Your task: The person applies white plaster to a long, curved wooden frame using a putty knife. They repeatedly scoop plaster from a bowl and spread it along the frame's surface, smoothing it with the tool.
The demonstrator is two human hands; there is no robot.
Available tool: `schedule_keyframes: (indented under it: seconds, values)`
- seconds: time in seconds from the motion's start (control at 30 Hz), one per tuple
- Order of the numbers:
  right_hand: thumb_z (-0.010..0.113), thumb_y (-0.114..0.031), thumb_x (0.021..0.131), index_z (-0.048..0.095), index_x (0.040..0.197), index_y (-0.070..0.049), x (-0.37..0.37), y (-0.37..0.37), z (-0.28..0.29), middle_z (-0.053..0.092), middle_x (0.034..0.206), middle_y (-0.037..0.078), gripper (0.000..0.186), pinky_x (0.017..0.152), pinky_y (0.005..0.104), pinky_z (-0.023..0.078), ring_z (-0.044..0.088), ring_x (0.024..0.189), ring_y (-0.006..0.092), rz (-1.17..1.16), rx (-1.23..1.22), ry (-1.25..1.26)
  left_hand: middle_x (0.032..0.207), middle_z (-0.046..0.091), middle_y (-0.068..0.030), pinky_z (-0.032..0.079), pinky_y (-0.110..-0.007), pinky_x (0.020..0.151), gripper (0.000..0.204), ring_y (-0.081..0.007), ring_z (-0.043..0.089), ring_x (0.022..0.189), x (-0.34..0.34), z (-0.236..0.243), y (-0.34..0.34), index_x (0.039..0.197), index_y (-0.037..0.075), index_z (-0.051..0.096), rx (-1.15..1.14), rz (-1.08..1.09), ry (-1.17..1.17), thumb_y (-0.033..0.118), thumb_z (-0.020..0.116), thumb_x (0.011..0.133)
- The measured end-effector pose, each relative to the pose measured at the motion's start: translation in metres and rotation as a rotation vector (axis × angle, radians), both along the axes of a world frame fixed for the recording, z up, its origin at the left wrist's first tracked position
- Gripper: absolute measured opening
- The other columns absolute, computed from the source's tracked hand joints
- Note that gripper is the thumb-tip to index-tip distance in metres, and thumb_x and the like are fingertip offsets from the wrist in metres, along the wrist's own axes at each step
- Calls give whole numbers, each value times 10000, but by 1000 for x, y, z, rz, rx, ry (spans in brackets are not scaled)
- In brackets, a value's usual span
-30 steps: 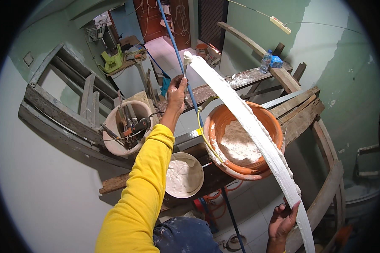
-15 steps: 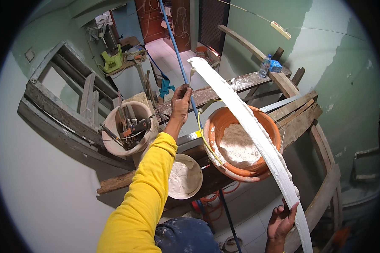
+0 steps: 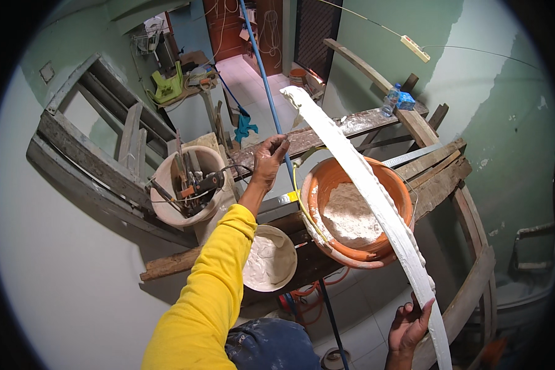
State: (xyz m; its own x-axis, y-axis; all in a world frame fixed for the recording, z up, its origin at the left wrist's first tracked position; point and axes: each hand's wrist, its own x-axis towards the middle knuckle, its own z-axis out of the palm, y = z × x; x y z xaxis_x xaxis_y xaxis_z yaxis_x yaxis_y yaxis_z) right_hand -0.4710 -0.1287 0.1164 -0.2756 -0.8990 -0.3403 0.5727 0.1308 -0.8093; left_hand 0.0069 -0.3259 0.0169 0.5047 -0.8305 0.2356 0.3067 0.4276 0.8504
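A long white moulding strip [image 3: 357,182], with lumpy white paste along its right edge, runs diagonally across the orange bucket. My right hand [image 3: 408,324] holds its lower part, thumb against the strip and fingers curled beneath. My left hand [image 3: 269,161] is raised left of the strip's far end, with fingers pinched together; a thin dark thing seems to stick up from them, too small to name. The orange bucket [image 3: 311,203] contains pale powder [image 3: 350,216]. Below my left forearm, a round tub of creamy white paste [image 3: 268,259] stands on the planks.
A pale bucket of tools [image 3: 219,161] stands at left, next to a grey wooden frame [image 3: 83,157]. Wooden planks [image 3: 441,185] cross the work platform, with a plastic bottle [image 3: 390,100] and a blue box [image 3: 406,101] at the far end. A blue pole [image 3: 263,68] slants behind my left hand.
My left hand has moved slightly down and right, its fingers lower beside the strip. The strip's far end has shifted a little right and down. My right hand keeps its hold.
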Motion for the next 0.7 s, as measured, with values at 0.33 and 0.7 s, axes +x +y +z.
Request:
schedule_keyframes:
  seconds: [0.33,0.7]
  values:
    - [573,-451,1037,579,1318,-66,-1,0,-1,674,1066,58,476,641,240,462,545,689,78,35,-20,-12,923,644,56,392,-189,658,181,-34,515,754,-5,15,-23,1131,123,676,-116,13,188,58,701,963]
    - [569,-445,1041,581,1317,-62,-3,0,-4,675,1056,60,473,605,228,462,544,668,69,-1,0,-5,918,630,62,435,-181,719,179,-31,546,808,-12,-10,-21,1096,111,672,-140,-47,131,69,741,936]
